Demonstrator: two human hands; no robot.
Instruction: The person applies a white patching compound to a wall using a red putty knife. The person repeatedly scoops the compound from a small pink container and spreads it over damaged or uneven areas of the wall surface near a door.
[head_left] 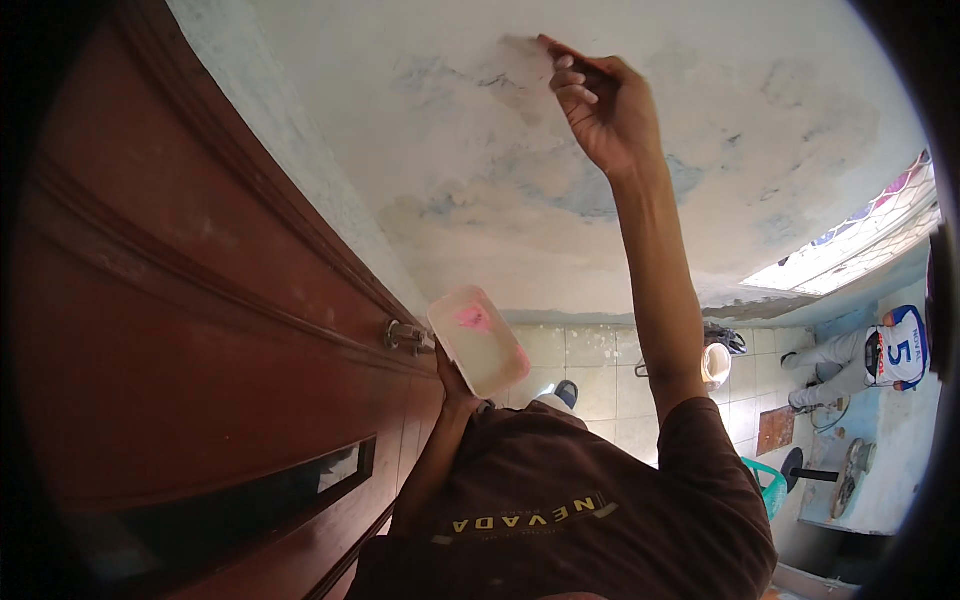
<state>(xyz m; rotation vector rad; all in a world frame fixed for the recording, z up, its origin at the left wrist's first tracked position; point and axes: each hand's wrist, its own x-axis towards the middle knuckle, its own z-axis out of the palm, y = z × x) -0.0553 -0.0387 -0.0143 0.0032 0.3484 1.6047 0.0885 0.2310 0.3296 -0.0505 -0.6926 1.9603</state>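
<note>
My right hand (612, 115) is raised high in front of me, its fingers closed round a thin reddish-brown scraper (562, 48). The scraper's tip is at the wall (430, 150), which is whitish with patchy grey-blue and beige smears; my fingers hide the rest of the tool. Down by the door, my left hand (452, 382) grips a pink rectangular plastic tub (521, 366) from its left side and below. Inside the tub lies a smooth off-white paste, and a bright pink patch shows towards its far end.
A brown wooden door (200, 300) with a metal handle (400, 335) stands close on my left. On the tiled floor (590, 350) is a whitish bucket (716, 364). A green plastic chair (770, 487) is at lower right. Another person (870, 355) stands far right, near a bright grille window (850, 240).
</note>
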